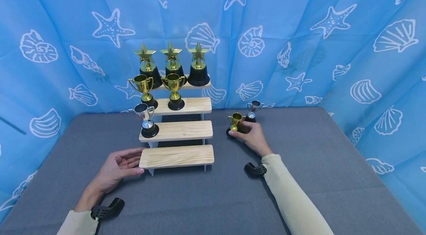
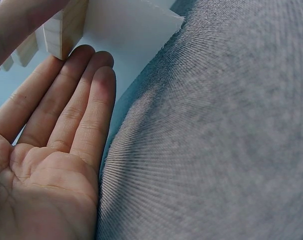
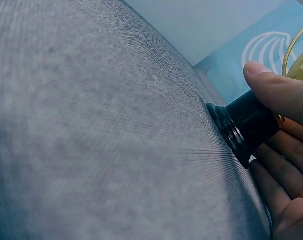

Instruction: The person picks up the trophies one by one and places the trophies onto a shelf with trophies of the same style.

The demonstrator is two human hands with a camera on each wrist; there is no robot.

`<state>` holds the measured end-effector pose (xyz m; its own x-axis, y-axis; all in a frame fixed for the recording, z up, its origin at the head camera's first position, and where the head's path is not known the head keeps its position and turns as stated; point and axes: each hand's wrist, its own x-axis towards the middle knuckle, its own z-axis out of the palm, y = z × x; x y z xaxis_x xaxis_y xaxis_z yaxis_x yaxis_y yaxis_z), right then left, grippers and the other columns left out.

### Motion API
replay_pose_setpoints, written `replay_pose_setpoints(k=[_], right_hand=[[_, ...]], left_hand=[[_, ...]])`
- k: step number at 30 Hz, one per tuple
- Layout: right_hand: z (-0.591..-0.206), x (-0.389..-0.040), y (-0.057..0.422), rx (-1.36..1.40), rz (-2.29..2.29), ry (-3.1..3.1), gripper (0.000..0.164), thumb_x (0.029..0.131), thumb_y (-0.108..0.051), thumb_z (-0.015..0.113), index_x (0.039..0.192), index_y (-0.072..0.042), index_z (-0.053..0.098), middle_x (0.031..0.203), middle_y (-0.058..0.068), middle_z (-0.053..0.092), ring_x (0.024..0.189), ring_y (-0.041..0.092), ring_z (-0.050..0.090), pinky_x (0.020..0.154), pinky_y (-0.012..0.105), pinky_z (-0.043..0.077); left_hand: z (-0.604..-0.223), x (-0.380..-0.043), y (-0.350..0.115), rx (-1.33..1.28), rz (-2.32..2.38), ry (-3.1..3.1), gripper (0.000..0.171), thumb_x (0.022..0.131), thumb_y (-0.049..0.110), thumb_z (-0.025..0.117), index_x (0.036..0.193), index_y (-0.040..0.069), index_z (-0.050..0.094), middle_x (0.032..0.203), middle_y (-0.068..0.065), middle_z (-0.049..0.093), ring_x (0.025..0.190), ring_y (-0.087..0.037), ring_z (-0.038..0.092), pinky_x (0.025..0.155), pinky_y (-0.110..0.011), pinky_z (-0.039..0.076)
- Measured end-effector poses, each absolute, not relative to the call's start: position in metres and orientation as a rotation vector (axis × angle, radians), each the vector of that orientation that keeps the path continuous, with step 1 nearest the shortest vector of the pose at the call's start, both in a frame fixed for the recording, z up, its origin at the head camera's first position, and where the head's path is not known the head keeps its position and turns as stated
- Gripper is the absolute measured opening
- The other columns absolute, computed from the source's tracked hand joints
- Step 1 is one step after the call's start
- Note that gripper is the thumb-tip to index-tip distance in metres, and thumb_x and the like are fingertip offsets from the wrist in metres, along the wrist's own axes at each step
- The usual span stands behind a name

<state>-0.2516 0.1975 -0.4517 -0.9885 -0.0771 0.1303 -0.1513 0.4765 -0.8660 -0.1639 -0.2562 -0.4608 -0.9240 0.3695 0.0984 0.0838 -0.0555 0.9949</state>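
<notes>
Pale sleeves (image 1: 293, 194) cross the bottom edge, black mounts (image 1: 255, 170) at their wrists. Thumb and fingers of the right hand (image 1: 251, 137) grip the base of a small gold cup (image 1: 236, 119), upright to the right of a stepped stand (image 1: 179, 130); whether that base rests fully on the grey cloth (image 1: 233, 198) is hard to tell. Just behind stands a silver cup (image 1: 254, 106), partly hidden. The left hand (image 1: 114, 170), fingers nearly straight and thumb apart, touches the left end of the lowest wooden step (image 1: 176, 156). Above, another silver trophy (image 1: 144, 113) stands on the next step, two gold trophies (image 1: 174, 83) on the one higher, three star trophies (image 1: 198, 66) on top.
</notes>
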Motion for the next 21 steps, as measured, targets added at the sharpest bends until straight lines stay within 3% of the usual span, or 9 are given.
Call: replay_pose_setpoints(k=[12, 21], right_hand=[[-0.4515, -0.2528, 0.1960, 0.236, 1.455, -2.665, 0.037, 0.085, -0.019, 0.085, 0.113, 0.003, 0.075, 0.114, 0.017, 0.073, 0.109, 0.030, 0.065, 0.101, 0.050, 0.054], [-0.4517, -0.2531, 0.1960, 0.232, 1.438, -2.671, 0.036, 0.085, -0.018, 0.085, 0.112, 0.003, 0.075, 0.113, 0.018, 0.073, 0.110, 0.032, 0.065, 0.102, 0.052, 0.053]], left_hand=[[-0.4571, -0.1625, -0.2547, 0.472, 2.074, 2.031, 0.069, 0.084, -0.015, 0.071, 0.140, -0.026, 0.033, 0.132, -0.008, 0.065, 0.118, -0.011, 0.064, 0.100, -0.028, 0.054], [-0.4571, -0.1630, -0.2544, 0.450, 2.048, 2.057, 0.070, 0.084, -0.014, 0.072, 0.141, -0.025, 0.034, 0.137, -0.023, 0.059, 0.118, -0.010, 0.064, 0.101, -0.028, 0.054]])
